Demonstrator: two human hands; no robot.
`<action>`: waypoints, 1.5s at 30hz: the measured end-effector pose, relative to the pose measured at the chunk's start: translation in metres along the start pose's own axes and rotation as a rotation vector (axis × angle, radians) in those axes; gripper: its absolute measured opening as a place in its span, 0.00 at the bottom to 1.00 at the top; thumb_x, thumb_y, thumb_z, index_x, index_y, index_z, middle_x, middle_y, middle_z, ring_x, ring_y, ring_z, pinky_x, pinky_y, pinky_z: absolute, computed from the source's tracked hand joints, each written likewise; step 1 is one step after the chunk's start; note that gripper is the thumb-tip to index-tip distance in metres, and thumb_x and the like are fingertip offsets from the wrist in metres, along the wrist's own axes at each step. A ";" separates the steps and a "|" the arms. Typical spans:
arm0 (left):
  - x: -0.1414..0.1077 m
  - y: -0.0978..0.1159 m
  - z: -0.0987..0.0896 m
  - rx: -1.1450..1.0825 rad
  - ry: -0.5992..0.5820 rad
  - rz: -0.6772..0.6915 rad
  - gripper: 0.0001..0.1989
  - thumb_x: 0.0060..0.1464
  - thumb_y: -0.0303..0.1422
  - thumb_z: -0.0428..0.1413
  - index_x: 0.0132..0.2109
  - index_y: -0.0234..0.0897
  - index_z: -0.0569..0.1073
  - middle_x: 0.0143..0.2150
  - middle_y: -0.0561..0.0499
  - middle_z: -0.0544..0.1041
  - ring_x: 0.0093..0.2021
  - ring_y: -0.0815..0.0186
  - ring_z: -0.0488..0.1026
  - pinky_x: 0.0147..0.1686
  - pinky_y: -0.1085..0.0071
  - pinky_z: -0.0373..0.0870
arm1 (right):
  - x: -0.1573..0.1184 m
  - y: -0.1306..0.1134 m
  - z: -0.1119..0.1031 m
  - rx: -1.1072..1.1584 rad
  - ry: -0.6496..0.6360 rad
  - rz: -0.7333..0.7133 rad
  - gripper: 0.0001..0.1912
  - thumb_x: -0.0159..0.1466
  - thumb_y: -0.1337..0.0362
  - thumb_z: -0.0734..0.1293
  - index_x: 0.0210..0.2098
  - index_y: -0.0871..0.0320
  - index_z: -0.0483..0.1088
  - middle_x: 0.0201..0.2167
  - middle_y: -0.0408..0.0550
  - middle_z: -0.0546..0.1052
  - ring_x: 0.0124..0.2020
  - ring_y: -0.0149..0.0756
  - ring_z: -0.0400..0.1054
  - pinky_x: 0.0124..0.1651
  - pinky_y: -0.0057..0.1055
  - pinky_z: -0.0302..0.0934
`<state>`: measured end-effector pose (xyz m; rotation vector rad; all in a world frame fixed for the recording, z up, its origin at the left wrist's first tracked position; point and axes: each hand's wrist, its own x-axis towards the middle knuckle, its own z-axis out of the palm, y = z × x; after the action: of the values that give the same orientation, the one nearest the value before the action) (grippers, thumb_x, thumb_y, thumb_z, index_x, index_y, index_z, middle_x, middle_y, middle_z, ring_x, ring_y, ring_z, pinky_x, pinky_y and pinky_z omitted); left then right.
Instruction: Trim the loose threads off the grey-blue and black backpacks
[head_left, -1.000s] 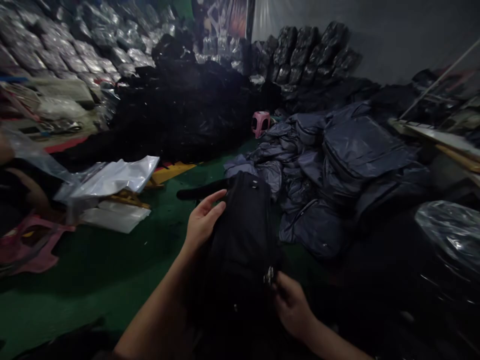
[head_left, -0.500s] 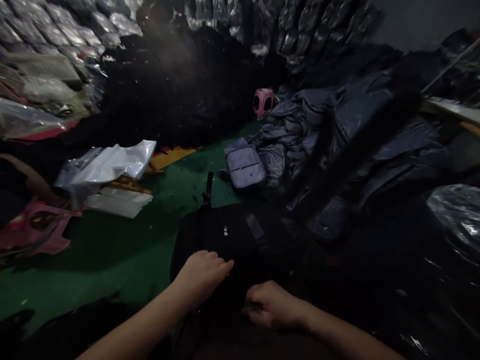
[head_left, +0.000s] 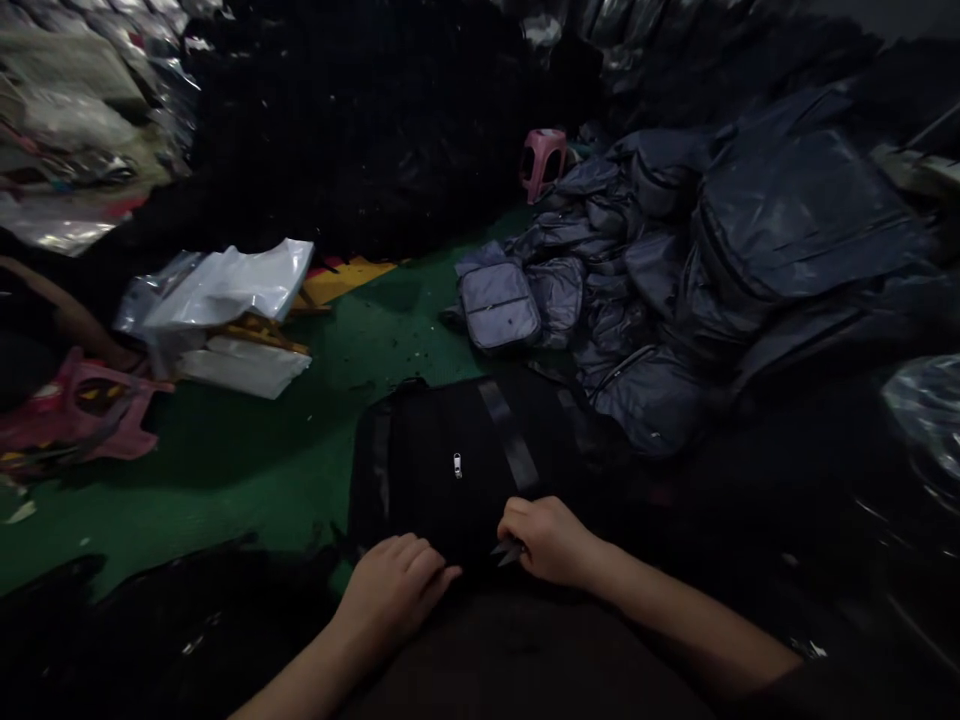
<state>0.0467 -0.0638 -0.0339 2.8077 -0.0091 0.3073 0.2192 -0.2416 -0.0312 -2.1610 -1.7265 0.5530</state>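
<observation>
A black backpack (head_left: 427,440) lies flat in front of me, with a silver zipper pull (head_left: 457,465) and a shiny dark band across its upper face. My left hand (head_left: 397,585) is closed over the near edge of the backpack at its left side, thumb pointing right. My right hand (head_left: 547,540) is curled around a small pair of thread snips (head_left: 509,552); their grey pointed blades stick out to the left, close to the backpack's near edge. The handles are hidden in the fist.
Blue-grey backpacks (head_left: 795,220) are heaped at right, beside a pink stool (head_left: 543,163). Left, white plastic bags (head_left: 232,290) lie on a low wooden support near another pink stool (head_left: 135,410) and another person's arm (head_left: 67,310). Dark bundles lie on the green floor (head_left: 225,480).
A dark strap that was blurred in the air at right has come down. My right hand has moved up to the backpack's edge; my left hand has drawn back toward me. The view has tilted down.
</observation>
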 end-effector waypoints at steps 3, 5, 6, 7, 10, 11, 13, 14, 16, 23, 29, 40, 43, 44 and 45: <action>-0.014 -0.009 -0.015 -0.128 -0.267 -0.511 0.18 0.59 0.45 0.43 0.31 0.39 0.67 0.24 0.53 0.73 0.25 0.67 0.70 0.25 0.72 0.59 | 0.002 -0.006 0.005 0.041 -0.050 -0.030 0.08 0.54 0.68 0.62 0.33 0.56 0.69 0.32 0.42 0.71 0.28 0.30 0.66 0.29 0.26 0.52; -0.020 -0.030 -0.027 -0.122 -0.430 -0.756 0.23 0.58 0.49 0.40 0.29 0.39 0.68 0.23 0.51 0.73 0.24 0.64 0.71 0.23 0.71 0.60 | 0.005 -0.013 0.008 0.059 -0.098 -0.058 0.06 0.54 0.67 0.62 0.32 0.56 0.69 0.31 0.42 0.72 0.27 0.29 0.65 0.28 0.25 0.51; -0.020 -0.045 -0.032 -0.089 -0.476 -0.824 0.24 0.57 0.51 0.40 0.29 0.38 0.69 0.23 0.49 0.73 0.24 0.62 0.72 0.24 0.70 0.61 | 0.007 -0.017 0.010 0.062 -0.121 -0.069 0.06 0.54 0.67 0.62 0.32 0.56 0.69 0.31 0.42 0.72 0.26 0.29 0.65 0.27 0.25 0.51; -0.019 -0.061 -0.036 -0.039 -0.483 -0.862 0.25 0.55 0.52 0.41 0.31 0.37 0.71 0.26 0.46 0.75 0.27 0.59 0.73 0.26 0.67 0.63 | 0.008 -0.020 0.012 0.063 -0.142 -0.075 0.06 0.54 0.67 0.62 0.31 0.56 0.70 0.31 0.42 0.72 0.25 0.29 0.65 0.27 0.25 0.50; 0.003 -0.113 -0.039 0.086 -0.379 -0.945 0.32 0.54 0.53 0.38 0.41 0.30 0.73 0.36 0.35 0.76 0.35 0.50 0.74 0.32 0.60 0.66 | 0.013 -0.029 0.020 0.088 -0.182 -0.066 0.06 0.54 0.66 0.62 0.31 0.56 0.70 0.31 0.42 0.73 0.25 0.28 0.64 0.26 0.25 0.50; 0.016 -0.128 -0.037 0.092 -0.334 -0.941 0.34 0.55 0.53 0.36 0.45 0.28 0.72 0.41 0.34 0.75 0.40 0.49 0.74 0.35 0.60 0.67 | 0.014 -0.030 0.024 0.099 -0.193 -0.060 0.06 0.54 0.65 0.63 0.31 0.56 0.71 0.31 0.42 0.73 0.25 0.28 0.65 0.26 0.25 0.50; 0.050 -0.151 -0.028 0.049 -0.214 -0.818 0.33 0.54 0.52 0.39 0.55 0.31 0.66 0.54 0.36 0.69 0.53 0.52 0.67 0.46 0.63 0.65 | 0.017 -0.032 0.031 0.110 -0.221 -0.058 0.06 0.54 0.65 0.63 0.31 0.56 0.71 0.31 0.42 0.73 0.25 0.28 0.65 0.26 0.24 0.50; 0.069 -0.160 -0.022 0.036 -0.208 -0.792 0.33 0.53 0.53 0.41 0.57 0.34 0.64 0.58 0.39 0.66 0.57 0.53 0.63 0.49 0.64 0.63 | 0.019 -0.032 0.034 0.106 -0.232 -0.063 0.07 0.55 0.65 0.63 0.32 0.56 0.72 0.31 0.42 0.73 0.25 0.28 0.65 0.25 0.24 0.50; 0.104 -0.170 -0.007 0.002 -0.236 -0.795 0.36 0.49 0.56 0.45 0.55 0.34 0.67 0.57 0.39 0.68 0.55 0.50 0.65 0.46 0.63 0.65 | 0.020 -0.031 0.042 0.072 -0.247 -0.075 0.07 0.56 0.64 0.64 0.33 0.56 0.72 0.31 0.42 0.74 0.25 0.28 0.64 0.24 0.24 0.49; 0.144 -0.162 0.004 -0.046 -0.156 -0.808 0.27 0.56 0.51 0.39 0.39 0.38 0.74 0.42 0.43 0.78 0.41 0.57 0.74 0.32 0.71 0.65 | 0.010 -0.027 0.045 0.052 -0.319 -0.005 0.06 0.57 0.63 0.65 0.30 0.58 0.72 0.30 0.42 0.75 0.23 0.27 0.65 0.21 0.22 0.49; 0.131 -0.115 -0.054 0.024 0.086 -0.722 0.26 0.59 0.51 0.34 0.30 0.42 0.69 0.33 0.51 0.76 0.35 0.64 0.71 0.28 0.73 0.57 | 0.028 -0.020 -0.051 0.352 0.066 -0.078 0.07 0.59 0.66 0.64 0.37 0.57 0.71 0.33 0.43 0.76 0.33 0.29 0.70 0.37 0.23 0.60; 0.111 -0.040 -0.145 0.096 0.328 -0.456 0.22 0.58 0.47 0.42 0.22 0.39 0.59 0.20 0.54 0.64 0.25 0.68 0.64 0.26 0.74 0.52 | 0.099 -0.050 -0.190 -0.253 0.165 -0.193 0.18 0.61 0.48 0.62 0.35 0.59 0.68 0.31 0.45 0.70 0.32 0.33 0.64 0.31 0.27 0.52; 0.106 -0.039 -0.143 0.077 0.293 -0.458 0.22 0.58 0.47 0.42 0.22 0.39 0.59 0.20 0.54 0.66 0.25 0.68 0.64 0.26 0.73 0.53 | 0.103 -0.048 -0.183 -0.184 0.074 -0.181 0.15 0.63 0.52 0.61 0.33 0.59 0.68 0.28 0.43 0.69 0.28 0.30 0.62 0.28 0.25 0.49; 0.105 -0.039 -0.142 0.066 0.275 -0.456 0.22 0.58 0.47 0.42 0.23 0.39 0.59 0.21 0.54 0.66 0.25 0.68 0.65 0.26 0.73 0.53 | 0.104 -0.045 -0.180 -0.123 0.046 -0.172 0.16 0.64 0.53 0.61 0.31 0.59 0.68 0.26 0.42 0.68 0.26 0.29 0.60 0.27 0.25 0.49; 0.104 -0.038 -0.140 0.056 0.257 -0.452 0.22 0.59 0.47 0.42 0.23 0.39 0.60 0.21 0.54 0.67 0.26 0.68 0.65 0.26 0.73 0.53 | 0.105 -0.041 -0.178 -0.047 0.018 -0.166 0.16 0.64 0.53 0.60 0.30 0.60 0.67 0.24 0.41 0.67 0.24 0.27 0.59 0.26 0.24 0.48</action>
<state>0.1209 0.0192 0.1063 2.7000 0.6881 0.5560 0.2913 -0.1321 0.1328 -2.0214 -1.9047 0.4524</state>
